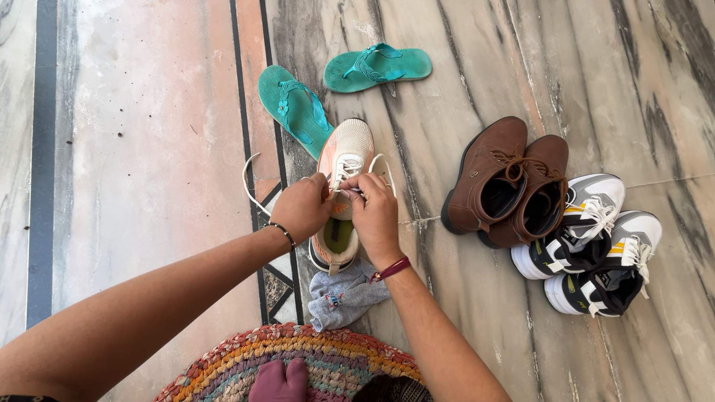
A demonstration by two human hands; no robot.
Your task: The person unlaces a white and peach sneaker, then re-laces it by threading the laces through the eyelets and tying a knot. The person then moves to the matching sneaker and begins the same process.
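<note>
Two hands work the white lace of a pale sneaker on a streaked marble floor.

The grey-and-pink veined marble floor (149,149) carries everything; on it, to the right, stand a pair of brown leather lace-up boots (506,186) and, just beside them, a pair of white, black and yellow high-top trainers (596,253); above lie two teal rubber flip-flops (335,89); a multicoloured braided round rug (298,365) sits at the bottom edge, a crumpled grey sock (342,298) just above it; the cream-and-orange mesh sneaker (346,193) lies between the hands, toe pointing away; it looks light, soft in the upper and stiffer in the sole, best steadied at the heel or sides; its thin white lace (249,186) is limp and likely to slip, so pinching near the eyelets suits it; the left hand (302,208) and right hand (372,212) each have their grip closed, fingertips pinching the lace over the tongue.
</note>
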